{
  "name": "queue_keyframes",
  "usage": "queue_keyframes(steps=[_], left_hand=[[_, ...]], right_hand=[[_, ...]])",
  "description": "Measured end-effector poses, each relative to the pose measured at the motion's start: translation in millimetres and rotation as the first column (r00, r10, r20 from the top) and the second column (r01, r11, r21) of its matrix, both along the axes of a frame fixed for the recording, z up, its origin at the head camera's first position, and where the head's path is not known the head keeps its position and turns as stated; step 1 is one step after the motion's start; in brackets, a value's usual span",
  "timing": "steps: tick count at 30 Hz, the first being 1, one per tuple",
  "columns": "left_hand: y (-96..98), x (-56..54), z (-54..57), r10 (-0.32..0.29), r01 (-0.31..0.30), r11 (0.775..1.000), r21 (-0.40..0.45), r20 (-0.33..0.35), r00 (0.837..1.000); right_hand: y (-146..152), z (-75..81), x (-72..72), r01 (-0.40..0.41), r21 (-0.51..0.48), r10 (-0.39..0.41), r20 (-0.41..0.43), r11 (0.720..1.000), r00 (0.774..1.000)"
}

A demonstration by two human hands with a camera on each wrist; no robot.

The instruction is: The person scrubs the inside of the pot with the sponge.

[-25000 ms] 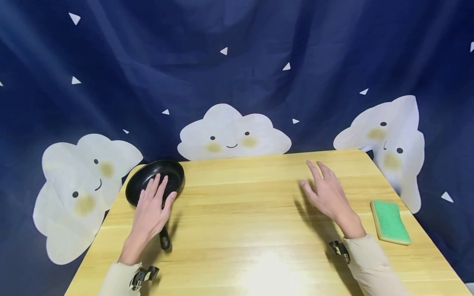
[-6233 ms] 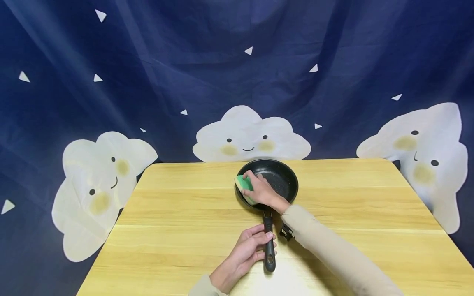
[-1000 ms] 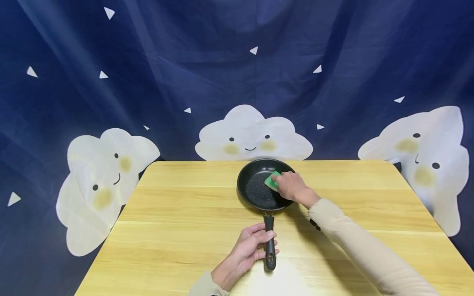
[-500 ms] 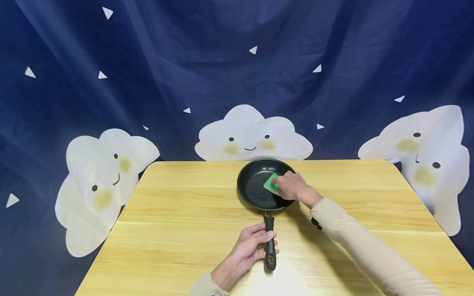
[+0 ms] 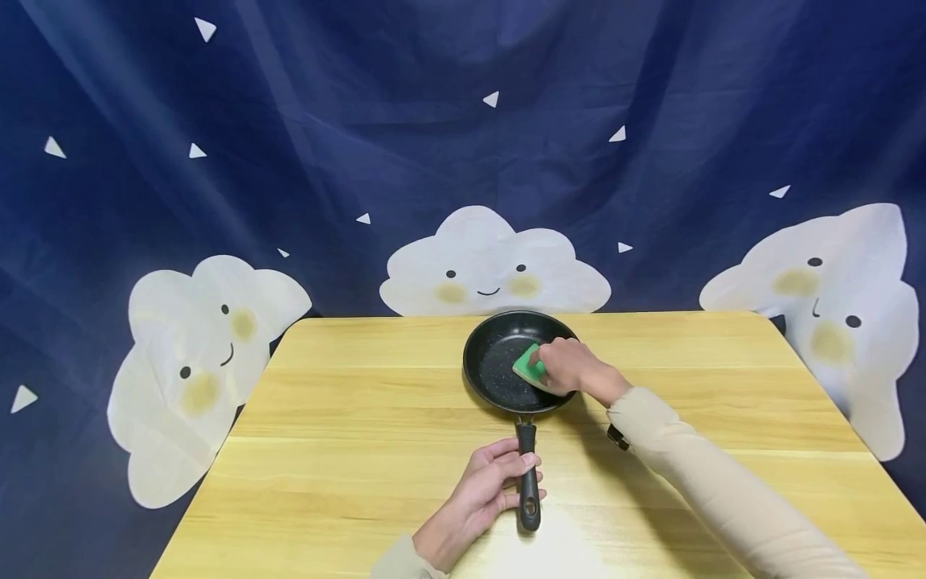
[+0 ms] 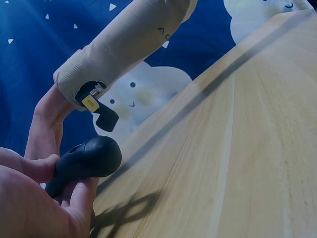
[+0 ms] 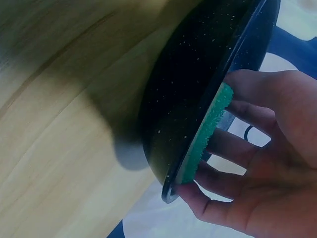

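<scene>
A black speckled frying pan (image 5: 499, 374) is at the middle of the table, its handle (image 5: 529, 482) toward me. My left hand (image 5: 473, 494) grips that handle, thumb on top and fingers curled beneath; the left wrist view shows the rounded handle end (image 6: 96, 156) poking out of the hand. Inside the pan, on the right half, my right hand (image 5: 575, 368) holds a scouring sponge (image 5: 530, 367) with a green top and a pale underside. From the right wrist, the sponge (image 7: 205, 136) lies along the inner wall at the rim, with several fingertips on its green face.
The wooden table (image 5: 347, 418) has its far edge just beyond the pan. Behind it hangs a dark blue curtain (image 5: 405, 104) with white clouds and triangles. The right sleeve (image 5: 723, 482) stretches across the table's right side.
Long before, the pan stood at the left and the sponge at the right, both hands open. Later the sponge was at the pan's left; within the last second it slid slightly toward me.
</scene>
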State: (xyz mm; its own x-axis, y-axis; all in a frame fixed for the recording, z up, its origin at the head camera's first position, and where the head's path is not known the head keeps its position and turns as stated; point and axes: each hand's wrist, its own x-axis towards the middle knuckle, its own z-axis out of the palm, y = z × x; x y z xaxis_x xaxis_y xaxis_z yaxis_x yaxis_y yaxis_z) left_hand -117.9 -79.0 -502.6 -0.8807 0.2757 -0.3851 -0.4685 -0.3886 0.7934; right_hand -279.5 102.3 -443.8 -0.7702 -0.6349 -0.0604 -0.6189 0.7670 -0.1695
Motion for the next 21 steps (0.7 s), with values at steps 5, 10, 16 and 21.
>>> queue_keyframes(steps=[5, 10, 16, 21], left_hand=[[-0.4, -0.3, -0.3, -0.002, 0.002, 1.0, -0.001, 0.002, 1.0], [-0.1, -1.1, -0.2, -0.006, 0.006, 1.0, -0.001, 0.002, 1.0], [-0.1, -0.7, -1.2, -0.013, 0.013, 1.0, -0.003, 0.011, 1.0], [-0.4, -1.3, -1.2, -0.017, 0.017, 1.0, -0.005, 0.014, 1.0]], right_hand=[[-2, -0.7, 0.6, -0.024, -0.005, 0.024, 0.004, 1.0, 1.0], [-3, -0.5, 2.1, -0.013, -0.018, 0.013, 0.001, 1.0, 1.0], [-5, -0.1, 5.8, 0.005, -0.012, -0.005, 0.012, 1.0, 1.0], [-7, -1.1, 10.4, 0.011, -0.02, -0.011, -0.014, 1.0, 1.0]])
